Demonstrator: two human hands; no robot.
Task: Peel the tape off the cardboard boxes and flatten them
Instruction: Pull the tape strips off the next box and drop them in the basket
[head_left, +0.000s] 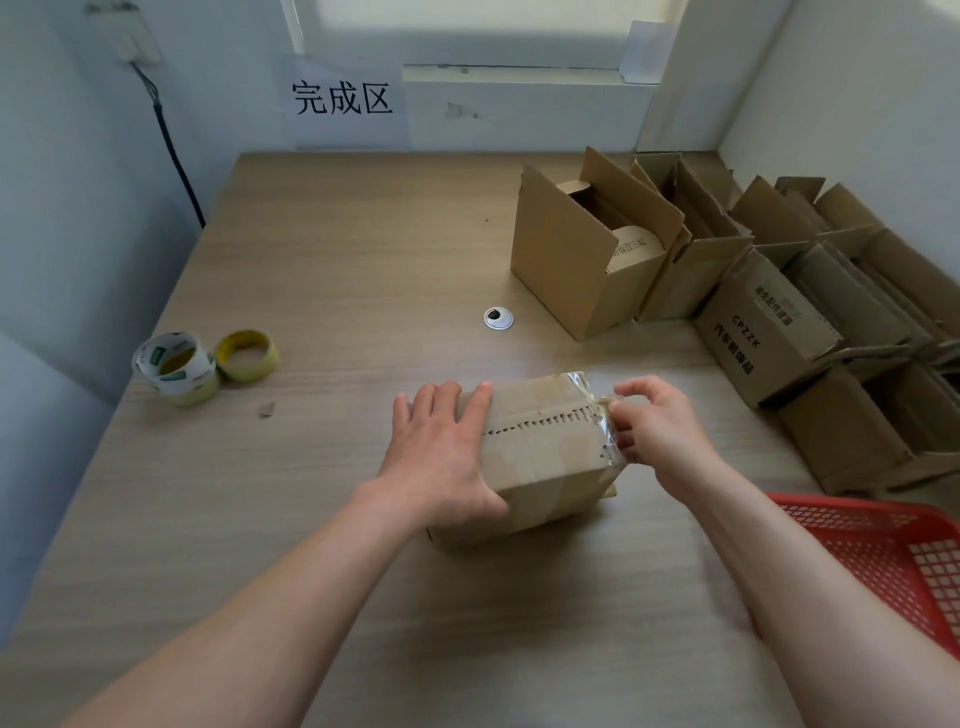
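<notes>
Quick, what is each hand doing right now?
Left hand: open, fingers straight, pressing flat on the cardboard box.
Right hand: pinching the clear tape at the box's right end.

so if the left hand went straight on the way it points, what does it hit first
Likely the open box. The left hand lies flat on the taped box, fingers aimed away, slightly right, over bare table and a flush grommet. It could just miss.
</notes>
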